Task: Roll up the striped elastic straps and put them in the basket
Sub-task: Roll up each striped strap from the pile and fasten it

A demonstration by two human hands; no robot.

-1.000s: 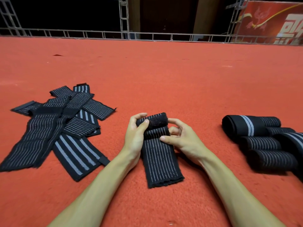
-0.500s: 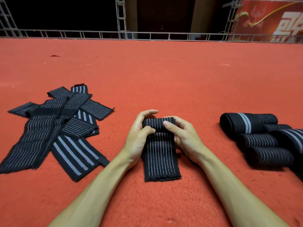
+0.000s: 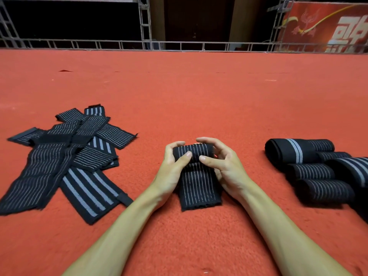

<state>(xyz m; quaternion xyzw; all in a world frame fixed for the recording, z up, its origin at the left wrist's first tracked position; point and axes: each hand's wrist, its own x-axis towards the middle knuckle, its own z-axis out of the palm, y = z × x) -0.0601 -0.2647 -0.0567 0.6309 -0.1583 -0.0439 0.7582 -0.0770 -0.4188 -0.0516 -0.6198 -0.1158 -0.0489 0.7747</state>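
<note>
A black elastic strap with thin white stripes (image 3: 199, 186) lies on the red carpet in front of me, its far end wound into a thick roll. My left hand (image 3: 171, 170) grips the roll's left side, thumb on top. My right hand (image 3: 223, 166) holds the right side, thumb pressing the roll and fingers curled over it. The flat tail reaches toward me. A heap of several unrolled striped straps (image 3: 65, 156) lies to the left. Several rolled straps (image 3: 316, 170) sit in a cluster at the right. No basket is in view.
Red carpet (image 3: 199, 92) stretches ahead to a low metal truss railing (image 3: 179, 45) at the back. A red banner (image 3: 326, 26) hangs at the far right behind it.
The roll has grown and moved toward me, and the flat tail has become shorter. Both hands have shifted along with the roll.
</note>
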